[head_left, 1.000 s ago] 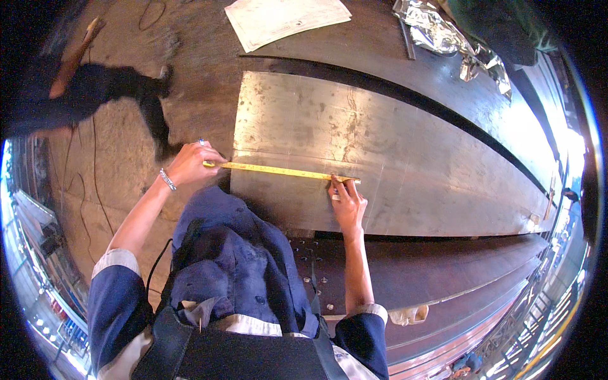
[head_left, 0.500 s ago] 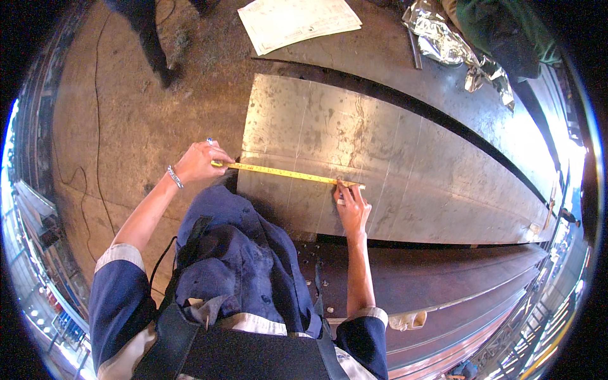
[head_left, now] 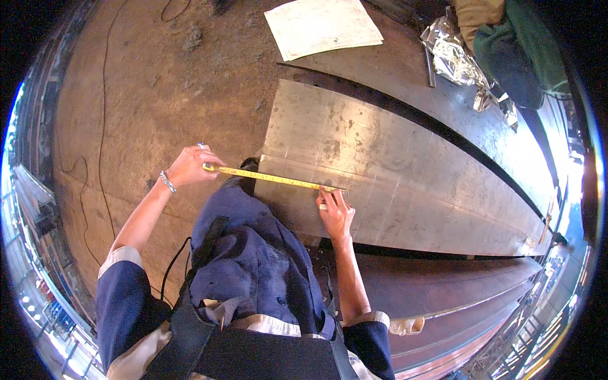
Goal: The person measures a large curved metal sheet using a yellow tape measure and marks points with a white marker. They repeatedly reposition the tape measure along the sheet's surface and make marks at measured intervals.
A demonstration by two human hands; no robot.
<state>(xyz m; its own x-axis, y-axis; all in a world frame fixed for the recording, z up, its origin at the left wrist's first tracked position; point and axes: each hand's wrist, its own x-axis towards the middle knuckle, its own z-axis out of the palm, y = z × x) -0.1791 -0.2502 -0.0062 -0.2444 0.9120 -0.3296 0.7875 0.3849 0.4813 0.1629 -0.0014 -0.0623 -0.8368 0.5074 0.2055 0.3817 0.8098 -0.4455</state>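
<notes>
A yellow tape measure [head_left: 272, 178] stretches between my two hands, its blade slanting slightly down to the right. My left hand [head_left: 192, 165] pinches its left end, out beyond the plate's left edge. My right hand [head_left: 336, 214] has its fingertips closed on the blade near the right end, over the plate. Beneath the blade lies a long grey metal plate [head_left: 380, 164], marked with thin scribed lines across it. Whether the blade touches the plate along its length I cannot tell.
Printed paper sheets [head_left: 323, 28] lie beyond the plate. Crumpled silver foil [head_left: 453, 57] and a dark bar [head_left: 430, 68] rest on another metal sheet [head_left: 405, 76], beside a person in green [head_left: 538, 50]. A cable [head_left: 103, 126] runs along the brown floor [head_left: 158, 95] at left.
Both hands and the tape have shifted left relative to the plate, so more blade reaches past its left edge. The view has shifted; a dark leg at upper left is gone from sight.
</notes>
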